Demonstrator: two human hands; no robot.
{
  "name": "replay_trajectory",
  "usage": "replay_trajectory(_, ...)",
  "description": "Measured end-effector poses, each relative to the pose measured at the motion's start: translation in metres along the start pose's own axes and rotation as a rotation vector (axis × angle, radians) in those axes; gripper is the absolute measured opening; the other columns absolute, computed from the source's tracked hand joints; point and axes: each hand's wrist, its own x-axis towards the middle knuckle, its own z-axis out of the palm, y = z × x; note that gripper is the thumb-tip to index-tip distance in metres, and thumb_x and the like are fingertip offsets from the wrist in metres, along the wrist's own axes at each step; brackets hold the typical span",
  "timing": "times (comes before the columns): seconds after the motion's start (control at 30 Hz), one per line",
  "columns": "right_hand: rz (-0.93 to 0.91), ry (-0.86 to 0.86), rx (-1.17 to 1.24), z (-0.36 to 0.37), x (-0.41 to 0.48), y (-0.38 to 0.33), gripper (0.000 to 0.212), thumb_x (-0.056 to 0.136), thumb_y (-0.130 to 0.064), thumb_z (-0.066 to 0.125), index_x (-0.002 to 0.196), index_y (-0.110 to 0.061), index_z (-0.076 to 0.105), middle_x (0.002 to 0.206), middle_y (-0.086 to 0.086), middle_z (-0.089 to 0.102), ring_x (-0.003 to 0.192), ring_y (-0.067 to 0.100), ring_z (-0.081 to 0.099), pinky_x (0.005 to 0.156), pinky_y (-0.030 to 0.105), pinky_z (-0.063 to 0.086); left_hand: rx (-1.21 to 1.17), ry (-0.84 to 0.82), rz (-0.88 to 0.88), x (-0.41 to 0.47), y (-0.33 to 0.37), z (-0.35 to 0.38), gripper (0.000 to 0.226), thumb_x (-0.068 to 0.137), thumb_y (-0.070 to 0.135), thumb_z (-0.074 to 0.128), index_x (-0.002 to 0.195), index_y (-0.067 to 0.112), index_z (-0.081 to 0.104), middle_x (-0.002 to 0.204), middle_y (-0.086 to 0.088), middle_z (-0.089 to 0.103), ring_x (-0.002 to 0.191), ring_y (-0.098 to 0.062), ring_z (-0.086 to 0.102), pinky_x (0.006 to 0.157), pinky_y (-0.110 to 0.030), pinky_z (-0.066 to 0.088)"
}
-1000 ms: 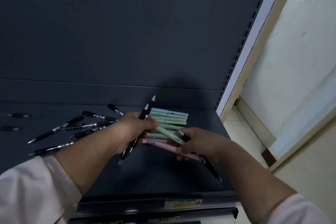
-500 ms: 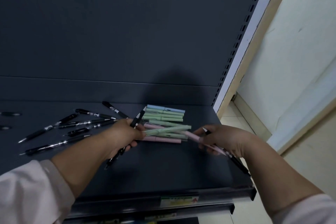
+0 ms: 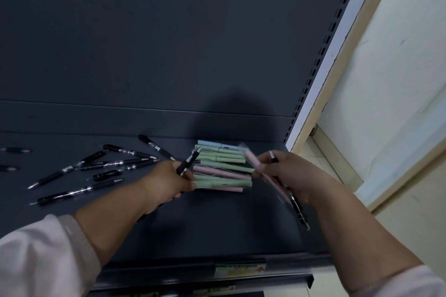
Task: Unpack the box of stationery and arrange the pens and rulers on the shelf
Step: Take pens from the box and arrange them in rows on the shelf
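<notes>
Diagonally, pink pen [image 3: 252, 160], right hand [image 3: 289, 173], perhaps wrapped

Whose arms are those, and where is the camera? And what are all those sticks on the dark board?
There is no machine here, only a person tidying up. The camera sits on the person's head and looks down, so you see what they see, with their arms reaching out in front.

The dark board is a shelf. The sticks are pens. The loose black pens lie scattered on the left. The pastel pens, which are green, pink and blue, lie side by side in the middle.

The left hand holds a black pen. The right hand holds a pink pen and a second black pen together.
</notes>
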Motion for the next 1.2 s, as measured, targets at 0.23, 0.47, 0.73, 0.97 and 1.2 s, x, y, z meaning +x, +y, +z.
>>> replay_trajectory(0.23,-0.220,-0.121,-0.281,0.051,0.004,-0.004,0.014,0.088,-0.022,0.065,0.100,-0.027,0.070,0.095,-0.008,0.063,0.090,0.008,0.058,0.077,0.020,0.044,-0.045,0.082,-0.020,0.002,0.004,0.000,0.005,0.088,0.008,0.062,0.092,0.007,0.059,0.071,-0.008,0.054,0.051,-0.014,0.045,0.036,-0.017,0.032)
replay_trajectory(0.47,-0.222,-0.068,-0.312,0.060,0.015,-0.011,0.022,0.096,-0.020,0.053,0.115,-0.023,0.064,0.112,-0.005,0.062,0.104,0.010,0.058,0.084,0.021,0.045,-0.305,-0.046,-0.156,-0.006,0.011,-0.015,0.015,0.095,0.019,0.051,0.098,0.010,0.064,0.082,-0.008,0.067,0.067,-0.018,0.057,0.062,-0.027,0.048)
replay_trajectory(0.73,-0.053,-0.163,0.452,0.069,0.016,-0.066,0.006,0.095,-0.013,0.051,0.094,-0.013,0.057,0.072,0.005,0.054,0.055,0.013,0.043,0.052,0.026,0.035,-0.420,-0.158,-0.140,-0.014,0.021,-0.029,0.031,0.097,0.034,0.048,0.101,0.011,0.069,0.066,-0.004,0.061,0.054,-0.013,0.048,0.047,-0.022,0.038)
replay_trajectory(0.97,0.121,-0.313,0.867,0.111,0.031,-0.093,0.014,0.093,-0.013,0.047,0.088,-0.007,0.059,0.084,0.011,0.057,0.066,0.022,0.053,0.055,0.027,0.051,-0.306,-0.140,-0.120,-0.026,0.019,-0.044,0.026,0.097,0.032,0.049,0.098,0.012,0.067,0.071,0.000,0.069,0.064,-0.014,0.059,0.056,-0.025,0.042)
replay_trajectory(1.2,0.031,-0.349,0.587,0.160,0.027,-0.107,0.028,0.099,-0.039,0.045,0.111,-0.020,0.062,0.085,0.003,0.064,0.066,0.017,0.058,0.052,0.020,0.047,-0.292,-0.207,-0.143,-0.046,0.002,-0.076,0.025,0.098,0.032,0.047,0.099,0.010,0.058,0.077,-0.012,0.070,0.074,-0.028,0.068,0.068,-0.033,0.052)
